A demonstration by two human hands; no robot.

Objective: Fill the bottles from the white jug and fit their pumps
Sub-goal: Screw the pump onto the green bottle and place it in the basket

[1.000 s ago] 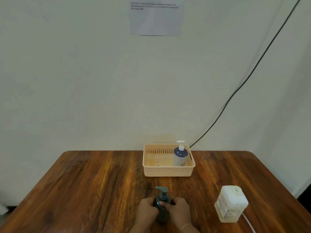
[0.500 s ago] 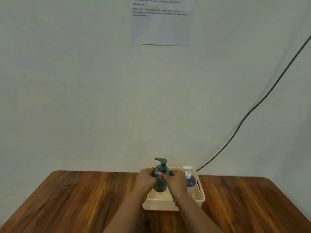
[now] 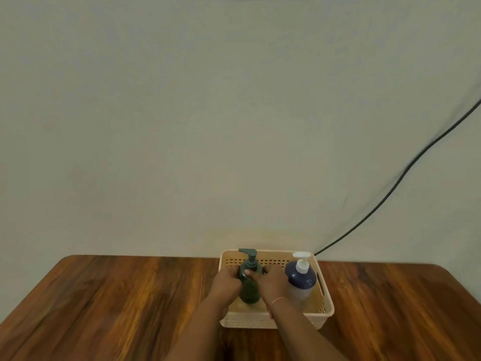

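Note:
A dark green bottle [image 3: 249,290] with its green pump fitted stands upright inside the beige basket [image 3: 328,303], on the left side. My left hand [image 3: 226,282] grips it from the left and my right hand [image 3: 270,282] from the right, both wrapped around its shoulder. To the right of it in the same basket stands a bottle with a dark blue top, a clear lower body and a white pump [image 3: 300,278]. The white jug is out of view.
The wooden table [image 3: 117,303] runs up to a plain wall. A black cable [image 3: 390,194] slopes down the wall to the table's back edge behind the basket.
Both hands carried the green bottle from the near edge of the table forward into the basket and lowered it beside the blue bottle. The view shifted; the jug dropped out of sight.

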